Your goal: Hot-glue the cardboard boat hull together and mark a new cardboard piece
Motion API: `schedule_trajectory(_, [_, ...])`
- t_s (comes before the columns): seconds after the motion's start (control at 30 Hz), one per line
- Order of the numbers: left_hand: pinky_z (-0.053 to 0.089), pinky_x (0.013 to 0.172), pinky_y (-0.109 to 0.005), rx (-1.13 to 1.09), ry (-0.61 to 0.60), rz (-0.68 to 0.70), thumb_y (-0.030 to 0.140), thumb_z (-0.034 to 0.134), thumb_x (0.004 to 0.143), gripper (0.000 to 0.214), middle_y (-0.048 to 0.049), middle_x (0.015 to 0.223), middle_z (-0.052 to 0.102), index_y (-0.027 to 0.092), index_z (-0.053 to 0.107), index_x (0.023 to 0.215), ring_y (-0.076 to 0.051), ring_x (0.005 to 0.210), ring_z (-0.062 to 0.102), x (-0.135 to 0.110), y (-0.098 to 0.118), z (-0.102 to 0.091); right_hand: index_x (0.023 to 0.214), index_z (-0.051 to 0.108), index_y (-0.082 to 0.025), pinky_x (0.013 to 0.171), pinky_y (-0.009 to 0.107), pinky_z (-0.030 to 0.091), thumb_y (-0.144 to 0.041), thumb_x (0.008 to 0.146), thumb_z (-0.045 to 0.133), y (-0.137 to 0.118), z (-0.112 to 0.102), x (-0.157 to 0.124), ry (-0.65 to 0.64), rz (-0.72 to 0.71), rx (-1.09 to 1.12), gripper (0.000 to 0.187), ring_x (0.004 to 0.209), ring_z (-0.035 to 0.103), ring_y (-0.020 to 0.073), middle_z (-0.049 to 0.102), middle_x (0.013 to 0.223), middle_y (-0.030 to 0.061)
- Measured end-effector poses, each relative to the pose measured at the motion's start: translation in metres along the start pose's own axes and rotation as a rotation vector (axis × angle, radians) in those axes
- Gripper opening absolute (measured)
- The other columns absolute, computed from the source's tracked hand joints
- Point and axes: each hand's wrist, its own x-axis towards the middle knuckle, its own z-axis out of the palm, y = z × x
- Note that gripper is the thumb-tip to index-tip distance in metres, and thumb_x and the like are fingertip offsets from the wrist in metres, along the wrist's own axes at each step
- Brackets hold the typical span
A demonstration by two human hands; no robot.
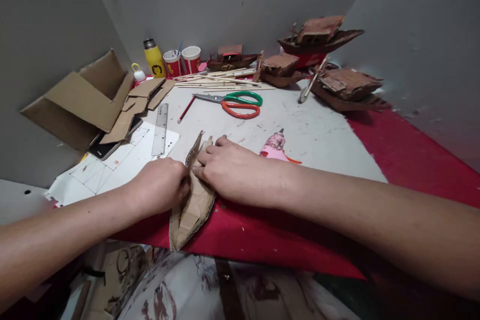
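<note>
A boat-shaped cardboard hull point(195, 205) lies near the front edge of the table, its pointed end towards me. My left hand point(165, 185) is curled closed on the hull's left wall, fingertips mostly hidden. Bent over the opposite side, my right hand point(232, 167) has its fingers inside the hull and its thumb low by the wall. Just beyond the right wrist is a pink glue gun point(275, 145), partly covered by the forearm.
Scissors point(242, 105), a pencil point(186, 110) and a clear ruler point(160, 130) lie ahead. Thin wooden sticks point(221, 80), paper cups point(191, 60) and a yellow bottle point(154, 60) stand behind. Brown model boats point(348, 87) occupy the right; a cardboard box point(82, 100) sits left.
</note>
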Motion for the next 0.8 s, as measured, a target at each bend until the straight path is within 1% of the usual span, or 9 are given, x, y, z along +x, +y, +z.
schedule_trajectory(0.1, [0.042,0.056,-0.035,0.133,0.017,0.029,0.019,0.041,0.081,0.029,-0.0152,0.072,0.071,0.015,0.07,0.079,-0.029,0.063,0.066,-0.004,0.007,0.006,0.1,0.069,-0.014,0.083,0.043,0.036,-0.015,0.093,0.048,-0.001,0.0,-0.001,-0.002,0.002,-0.006,0.022,0.096,0.06,0.0297,0.067,0.1,0.0124])
schedule_trajectory(0.17, [0.042,0.057,-0.034,0.123,0.032,0.032,0.021,0.041,0.082,0.03,-0.0145,0.073,0.072,0.016,0.07,0.081,-0.029,0.064,0.066,-0.006,0.005,0.006,0.1,0.069,-0.014,0.083,0.043,0.036,-0.015,0.093,0.047,-0.001,0.001,-0.002,0.013,-0.002,-0.008,0.022,0.096,0.06,0.0294,0.067,0.1,0.0124])
schedule_trajectory(0.27, [0.038,0.053,-0.031,-0.043,0.085,0.002,0.028,0.045,0.082,0.027,-0.0098,0.068,0.07,0.018,0.068,0.073,-0.024,0.06,0.063,-0.004,-0.005,-0.002,0.101,0.069,-0.014,0.083,0.042,0.036,-0.013,0.093,0.046,-0.001,0.001,-0.003,0.034,-0.006,-0.003,0.024,0.095,0.061,0.0281,0.068,0.1,0.0124])
schedule_trajectory(0.4, [0.036,0.051,-0.027,-0.34,0.289,-0.069,0.038,0.052,0.081,0.027,-0.0032,0.059,0.066,0.017,0.068,0.081,-0.018,0.054,0.057,0.015,-0.018,-0.015,0.1,0.069,-0.014,0.082,0.04,0.036,-0.013,0.093,0.047,0.002,-0.002,-0.004,0.038,-0.012,0.013,0.023,0.094,0.061,0.0262,0.069,0.096,0.0111])
schedule_trajectory(0.5, [0.036,0.056,-0.026,-0.405,0.363,-0.021,0.029,0.056,0.075,0.018,-0.0027,0.061,0.066,0.017,0.069,0.076,-0.017,0.057,0.057,0.034,-0.021,-0.013,0.099,0.071,-0.015,0.08,0.038,0.039,-0.019,0.094,0.048,0.009,-0.002,-0.012,0.134,0.008,0.089,0.024,0.089,0.063,0.0244,0.07,0.093,0.0101])
schedule_trajectory(0.57, [0.037,0.058,-0.027,-0.426,0.389,-0.002,0.024,0.055,0.074,0.016,-0.0038,0.064,0.067,0.017,0.069,0.073,-0.018,0.06,0.057,0.042,-0.021,-0.006,0.106,0.071,-0.016,0.078,0.037,0.042,-0.023,0.094,0.048,0.017,0.001,-0.02,0.274,0.107,0.189,0.027,0.087,0.063,0.0241,0.07,0.095,0.0105])
schedule_trajectory(0.7, [0.038,0.059,-0.028,-0.464,0.424,0.007,0.023,0.053,0.076,0.015,-0.0052,0.069,0.068,0.017,0.067,0.075,-0.018,0.062,0.058,0.044,-0.019,0.007,0.122,0.065,-0.01,0.087,0.038,0.047,-0.025,0.09,0.053,0.032,0.013,-0.035,0.563,0.462,0.465,0.037,0.102,0.063,0.0271,0.068,0.113,0.0155])
schedule_trajectory(0.73, [0.039,0.059,-0.027,-0.475,0.437,0.009,0.024,0.053,0.078,0.015,-0.0051,0.07,0.068,0.016,0.066,0.077,-0.018,0.063,0.059,0.042,-0.018,0.008,0.125,0.062,-0.009,0.088,0.039,0.048,-0.025,0.089,0.054,0.034,0.016,-0.036,0.596,0.54,0.564,0.04,0.102,0.063,0.0269,0.068,0.114,0.016])
schedule_trajectory(0.8, [0.04,0.059,-0.026,-0.51,0.483,0.023,0.025,0.051,0.082,0.016,-0.0037,0.071,0.067,0.017,0.064,0.079,-0.017,0.064,0.059,0.036,-0.017,0.009,0.131,0.057,-0.008,0.082,0.037,0.051,-0.028,0.087,0.056,0.036,0.02,-0.035,0.604,0.659,0.798,0.048,0.096,0.065,0.025,0.068,0.112,0.0152])
